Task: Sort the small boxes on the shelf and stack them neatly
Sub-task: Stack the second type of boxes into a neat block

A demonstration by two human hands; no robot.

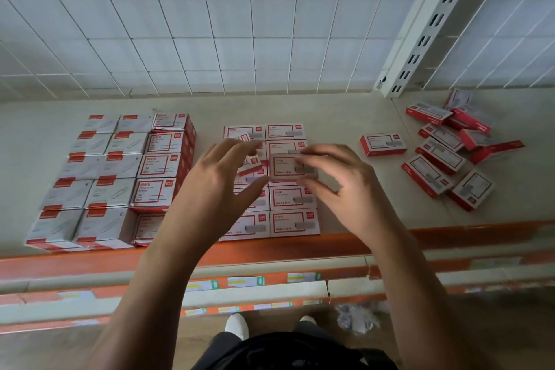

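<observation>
My right hand (336, 180) pinches a small red-and-white staple box (289, 167) and holds it flat just above the neat two-column block of the same boxes (294, 221) at the shelf's middle. My left hand (219, 189) hovers over the block's left column with its fingers spread and relaxed. A tilted box (250, 159) shows under its fingertips; I cannot tell whether the fingers touch it. A loose pile of staple boxes (444, 156) lies at the right, with one single box (383, 144) apart from it.
Neat rows of paper-clip boxes (120, 177) fill the shelf's left part. The shelf (345, 117) has an orange front edge (450, 237) and a white wire-grid back (210, 24). A slotted white upright (426, 30) stands at the right. Bare shelf lies between block and pile.
</observation>
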